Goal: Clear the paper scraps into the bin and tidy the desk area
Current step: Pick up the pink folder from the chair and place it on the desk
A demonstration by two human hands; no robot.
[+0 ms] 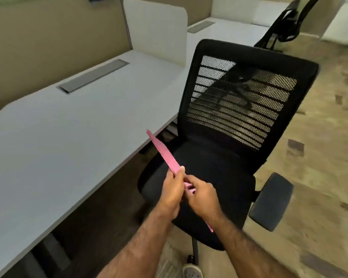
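A person stands beside a long white desk (64,137), looking down at both bare hands, which meet in front of a black mesh-backed office chair (229,121). The left hand (172,192) is closed around a flat stack of pink paper scraps (165,155), seen almost edge-on, which juts up and away from the fingers toward the desk edge. The right hand (204,195) is curled shut on the near end of the same pink paper, pinching it just beside the left hand; a thin sliver of pink also shows below the right wrist. The visible desktop holds no loose paper, only a grey cable hatch (93,75) set into its surface, so the gathering appears largely done. No bin appears anywhere in the picture, so the paper is not yet thrown away, and where the bin stands cannot be told. The chair sits turned out from the desk with its seat under the hands, which suggests pushing it in may remain as part of the tidying. A second chair (285,25) stands at the next desk beyond a white divider panel (155,31).
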